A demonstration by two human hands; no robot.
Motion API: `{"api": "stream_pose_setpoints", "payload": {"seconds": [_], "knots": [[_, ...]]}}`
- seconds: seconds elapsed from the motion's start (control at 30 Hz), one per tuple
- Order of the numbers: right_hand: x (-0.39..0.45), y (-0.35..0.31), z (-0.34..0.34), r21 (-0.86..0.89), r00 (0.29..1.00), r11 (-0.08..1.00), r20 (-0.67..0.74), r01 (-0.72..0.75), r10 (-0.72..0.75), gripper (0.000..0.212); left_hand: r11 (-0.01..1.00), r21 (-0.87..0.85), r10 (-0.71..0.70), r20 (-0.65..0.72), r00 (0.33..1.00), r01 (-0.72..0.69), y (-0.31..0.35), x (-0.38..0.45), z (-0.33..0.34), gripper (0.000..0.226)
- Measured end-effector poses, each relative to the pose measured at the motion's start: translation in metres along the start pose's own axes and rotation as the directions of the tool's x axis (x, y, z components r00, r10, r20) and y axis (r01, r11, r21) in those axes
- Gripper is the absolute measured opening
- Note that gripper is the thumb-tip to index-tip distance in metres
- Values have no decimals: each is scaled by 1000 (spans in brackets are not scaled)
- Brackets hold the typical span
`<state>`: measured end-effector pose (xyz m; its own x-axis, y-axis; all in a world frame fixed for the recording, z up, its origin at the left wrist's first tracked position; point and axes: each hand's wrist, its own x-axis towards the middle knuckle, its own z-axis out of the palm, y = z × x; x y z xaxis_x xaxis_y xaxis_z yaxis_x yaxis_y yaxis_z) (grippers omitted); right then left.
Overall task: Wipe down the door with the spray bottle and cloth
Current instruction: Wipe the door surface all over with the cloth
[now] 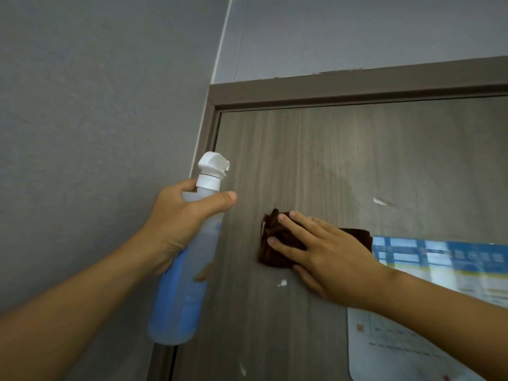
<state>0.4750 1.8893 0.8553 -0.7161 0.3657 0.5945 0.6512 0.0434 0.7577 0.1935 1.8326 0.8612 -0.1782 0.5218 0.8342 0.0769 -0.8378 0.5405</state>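
Note:
The grey-brown wood-grain door (343,160) fills the right half of the view, seen from below near its top left corner. My left hand (178,224) grips a translucent spray bottle (181,292) with blue liquid and a white nozzle, held upright beside the door's left edge, the nozzle facing the door. My right hand (324,257) presses a dark brown cloth (272,248) flat against the door with straight fingers. A faint damp patch shows on the door above the cloth.
A dark door frame (330,90) runs across the top and down the left side. A grey wall (96,105) lies to the left. A blue and white poster (439,284) is stuck on the door at the right. Small white marks dot the door.

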Motion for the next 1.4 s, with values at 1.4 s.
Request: {"api": "stream_pose_setpoints", "payload": {"seconds": [1.4], "knots": [[108, 47, -34, 73, 931, 930, -29, -361, 364, 67, 997, -64, 36, 11, 999, -35, -4, 3, -4, 31]]}}
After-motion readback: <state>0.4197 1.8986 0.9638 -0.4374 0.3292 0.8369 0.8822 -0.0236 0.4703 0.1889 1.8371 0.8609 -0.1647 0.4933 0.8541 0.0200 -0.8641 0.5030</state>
